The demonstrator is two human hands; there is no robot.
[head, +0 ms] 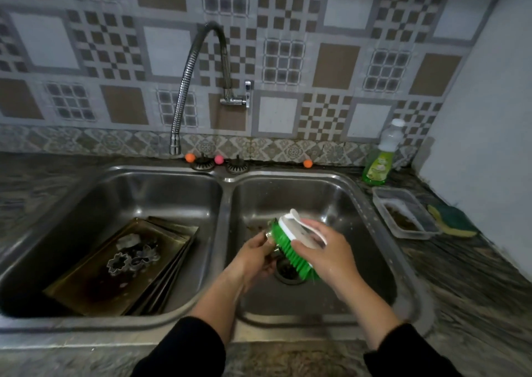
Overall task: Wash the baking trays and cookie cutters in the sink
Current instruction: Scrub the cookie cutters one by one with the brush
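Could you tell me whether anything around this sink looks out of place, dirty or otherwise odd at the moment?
Mostly ordinary washing-up. The stacked baking trays lean tilted in the left basin, dark-stained, with cookie cutters loose on top. The clear container on the right counter holds brown residue. The faucet spout hangs over the left basin, though scrubbing happens in the right one.

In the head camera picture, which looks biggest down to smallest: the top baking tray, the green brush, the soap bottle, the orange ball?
1. Top baking tray
2. Green brush and soap bottle: look alike, brush is nearer, so unranked
3. Orange ball
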